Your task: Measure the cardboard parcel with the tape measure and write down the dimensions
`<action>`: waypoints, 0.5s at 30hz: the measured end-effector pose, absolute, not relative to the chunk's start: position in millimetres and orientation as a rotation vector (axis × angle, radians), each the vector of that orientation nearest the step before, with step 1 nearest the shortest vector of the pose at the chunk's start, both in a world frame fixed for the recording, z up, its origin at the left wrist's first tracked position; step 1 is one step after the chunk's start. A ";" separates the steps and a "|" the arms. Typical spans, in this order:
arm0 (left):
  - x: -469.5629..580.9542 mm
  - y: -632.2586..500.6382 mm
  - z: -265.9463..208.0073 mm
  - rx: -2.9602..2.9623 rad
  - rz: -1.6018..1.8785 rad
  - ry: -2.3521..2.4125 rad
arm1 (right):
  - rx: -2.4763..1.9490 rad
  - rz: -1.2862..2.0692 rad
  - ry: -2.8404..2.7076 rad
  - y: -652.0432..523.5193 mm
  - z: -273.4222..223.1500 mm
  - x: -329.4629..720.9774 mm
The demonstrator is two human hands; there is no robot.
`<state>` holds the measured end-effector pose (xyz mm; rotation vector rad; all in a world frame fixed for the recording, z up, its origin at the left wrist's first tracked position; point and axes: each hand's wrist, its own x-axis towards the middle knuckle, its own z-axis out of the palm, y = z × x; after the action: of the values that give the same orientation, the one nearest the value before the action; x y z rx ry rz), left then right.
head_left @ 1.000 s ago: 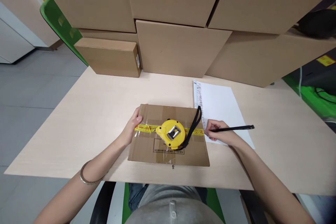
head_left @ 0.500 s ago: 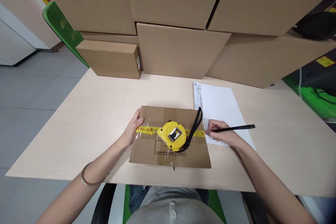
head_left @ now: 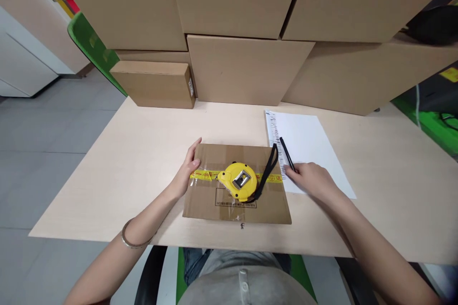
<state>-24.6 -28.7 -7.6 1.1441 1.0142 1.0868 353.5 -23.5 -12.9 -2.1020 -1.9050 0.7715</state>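
Seen from a head-worn camera: a person sits at a pale table (head_left: 150, 152) with both hands forward. The left hand (head_left: 185, 174) has its grip partly closed on the left edge of a flat cardboard carton (head_left: 207, 207), thumb on top, the other fingers mostly hidden. The right hand (head_left: 315, 178) lies just beyond the carton's right edge, over a white sheet (head_left: 307, 136); its grip is closed on a black pen (head_left: 287, 155), which slants up and away from the thumb side (which end is the tip, I cannot tell). On top of the carton, near its middle, lies a yellow tape measure (head_left: 240, 181), touched by neither hand, its black strap (head_left: 266, 171) looping toward the right.

The step in hand appears to be steadying the carton while handling the pen beside it. The next move calls for a firm left hold and care around the strap.
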 end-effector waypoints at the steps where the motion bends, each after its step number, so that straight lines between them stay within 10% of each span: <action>1: -26.1 -27.6 -8.8 1.182 1.086 1.024 | -2.158 0.699 -1.912 -22.7 -9.3 353.0; 6: -35.6 -19.6 -15.3 1.345 1.118 1.012 | -2.247 0.382 -1.847 -20.8 28.5 346.3; 15: -51.2 -11.3 -1.9 1.711 0.996 0.963 | -1.159 0.042 -2.320 -61.4 63.5 242.0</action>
<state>-51.2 -11.3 -1.9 1.7106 0.9631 0.9964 242.0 -61.4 63.5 -1.1585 -2.3197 0.0422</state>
